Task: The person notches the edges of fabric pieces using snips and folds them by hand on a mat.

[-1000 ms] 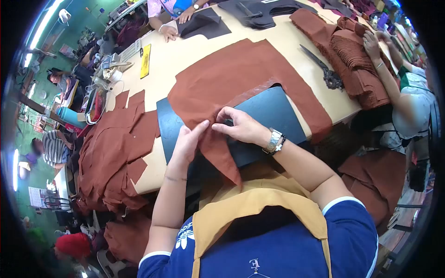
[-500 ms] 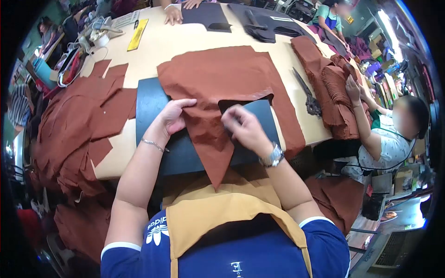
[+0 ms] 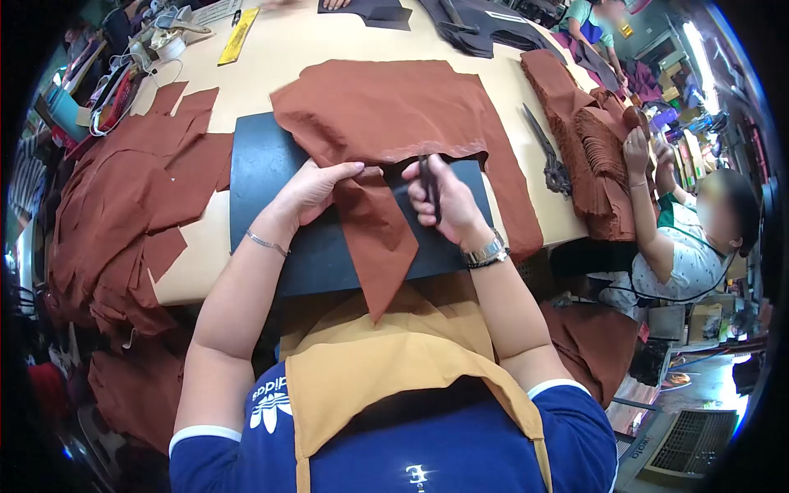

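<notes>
A rust-brown fabric piece lies over a dark cutting board, its pointed flap hanging over the table's near edge toward the apron. My left hand pinches the cloth at the left of the flap, thumb on top. In my right hand are small dark snips, held upright with the tip at the cloth's cut edge, near a pale chalk-like line. My fingers wrap around the snips, so their blades are partly hidden.
Loose brown cut pieces pile up at left. Large shears lie right of the fabric, beside stacked brown cloth handled by a co-worker. A yellow ruler and dark pieces lie farther back.
My right hand has closed around the dark snips, which now show at the cut edge. My left hand has shifted slightly right along the cloth. The view has tilted down a little.
</notes>
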Demonstrator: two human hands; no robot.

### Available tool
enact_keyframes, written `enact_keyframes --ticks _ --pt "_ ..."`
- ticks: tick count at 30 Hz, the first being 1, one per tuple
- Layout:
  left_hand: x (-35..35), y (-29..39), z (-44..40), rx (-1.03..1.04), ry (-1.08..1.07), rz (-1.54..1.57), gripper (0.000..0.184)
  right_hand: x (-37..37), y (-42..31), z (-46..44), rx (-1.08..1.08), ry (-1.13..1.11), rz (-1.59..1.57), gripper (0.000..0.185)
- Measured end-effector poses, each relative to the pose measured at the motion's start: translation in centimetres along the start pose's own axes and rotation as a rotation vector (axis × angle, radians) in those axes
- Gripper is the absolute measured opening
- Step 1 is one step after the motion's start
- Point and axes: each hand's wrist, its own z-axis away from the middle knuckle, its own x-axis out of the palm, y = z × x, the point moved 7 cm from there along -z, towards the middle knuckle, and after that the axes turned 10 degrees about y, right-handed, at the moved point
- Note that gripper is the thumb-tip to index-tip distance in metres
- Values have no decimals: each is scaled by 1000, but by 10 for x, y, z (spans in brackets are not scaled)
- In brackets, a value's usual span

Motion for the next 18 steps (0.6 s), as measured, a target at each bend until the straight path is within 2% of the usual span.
enact_keyframes --ticks 4,7,18 --pt "-2 4 1 51 88 6 51 17 10 15 115 -98 118 45" --pt "-3 3 2 24 81 -27 51 20 15 7 210 -212 14 45" --pt "-3 0 1 34 68 -37 59 25 11 4 171 -175 -18 37"
